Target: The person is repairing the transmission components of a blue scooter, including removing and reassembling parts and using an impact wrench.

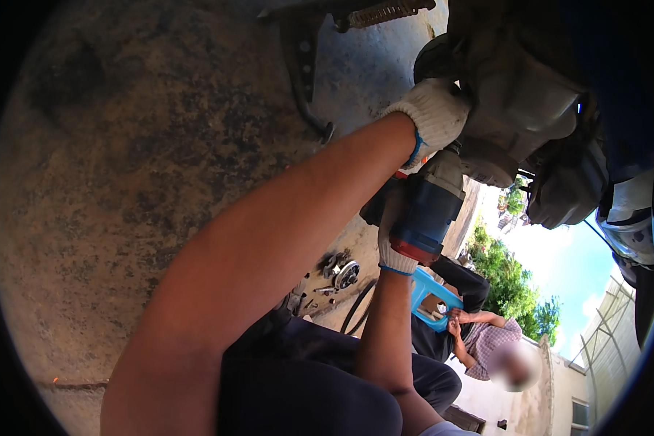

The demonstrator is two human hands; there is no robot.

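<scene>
My right hand [391,236], in a white knit glove, is wrapped round the handle of a blue, black and red cordless power tool [423,212]. The tool's grey nose [447,168] points up at the underside of a grey metal engine casing [519,109]. Just beyond it, my left hand [437,115], also gloved with a blue-edged cuff, is up against the dark edge of that casing. Its fingers are mostly hidden there, and what they touch or hold does not show. My left forearm crosses the middle of the view.
On the stained concrete floor [123,182] lie a round metal part [346,275] and several small pieces. A metal bracket [305,73] and a rusty spring [385,13] are at the top. Another person [487,338] sits nearby, hands by a light-blue plastic stool [429,298].
</scene>
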